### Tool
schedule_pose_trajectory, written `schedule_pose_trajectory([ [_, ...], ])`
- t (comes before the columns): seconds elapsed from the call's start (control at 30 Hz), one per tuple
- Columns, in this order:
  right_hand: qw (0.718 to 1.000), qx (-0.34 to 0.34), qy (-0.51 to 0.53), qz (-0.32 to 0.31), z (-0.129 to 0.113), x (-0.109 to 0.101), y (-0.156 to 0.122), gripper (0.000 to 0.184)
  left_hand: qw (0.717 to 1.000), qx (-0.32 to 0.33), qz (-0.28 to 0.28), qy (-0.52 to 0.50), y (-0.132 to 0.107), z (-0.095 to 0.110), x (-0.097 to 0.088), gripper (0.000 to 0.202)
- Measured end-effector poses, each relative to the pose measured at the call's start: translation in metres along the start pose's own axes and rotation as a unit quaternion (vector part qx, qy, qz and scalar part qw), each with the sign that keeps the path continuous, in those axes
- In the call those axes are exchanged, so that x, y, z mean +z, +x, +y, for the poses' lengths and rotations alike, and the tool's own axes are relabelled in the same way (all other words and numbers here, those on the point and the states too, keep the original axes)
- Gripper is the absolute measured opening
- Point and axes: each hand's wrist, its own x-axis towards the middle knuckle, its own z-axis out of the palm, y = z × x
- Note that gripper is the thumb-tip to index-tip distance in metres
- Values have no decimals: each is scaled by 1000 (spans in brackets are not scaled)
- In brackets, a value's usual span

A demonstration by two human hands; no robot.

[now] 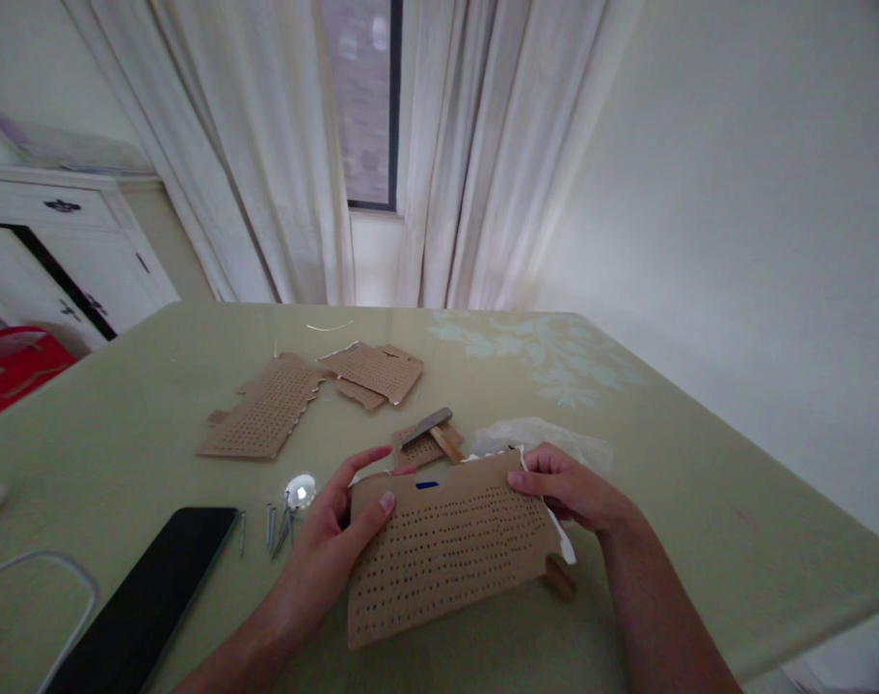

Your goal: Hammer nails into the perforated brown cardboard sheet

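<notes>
Between both hands a piece of brown cardboard, punched with rows of small holes, is held up over the table. My left hand grips its left edge, thumb on the front face and fingers behind. At the upper right corner my right hand pinches it, near a torn white edge. Behind the cardboard lies a hammer, its head resting on a smaller perforated cardboard scrap. Most of the hammer's wooden handle is hidden; its end shows at the lower right.
More perforated cardboard pieces lie farther back. Several nails sit left of my left hand, beside a shiny round object. A black phone and white cable are at left. Clear plastic lies behind my right hand.
</notes>
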Motion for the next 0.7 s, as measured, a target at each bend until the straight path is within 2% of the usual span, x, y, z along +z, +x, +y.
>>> schedule_pose_trajectory([
  [0.17, 1000, -14, 8, 14, 0, 1, -3, 56, 999, -15, 16, -26, 0, 0, 2, 78],
  [0.3, 997, -42, 41, 51, 2, 8, -6, 60, 999, -12, 37, -32, -2, 12, -5, 60],
  [0.37, 997, -47, 49, 44, 0, 16, -4, 59, 999, -26, 18, -21, -1, 25, -16, 53],
  [0.5, 998, -31, 42, -19, -7, 39, 2, 55, 995, -70, -59, 41, 3, 56, -47, 47],
  [0.6, 998, -14, 44, -53, -12, 56, 4, 54, 991, -53, -75, 99, 2, 71, -64, 44],
  [0.7, 997, -4, 46, -61, -14, 69, 3, 55, 976, -39, -104, 187, -1, 78, -72, 33],
])
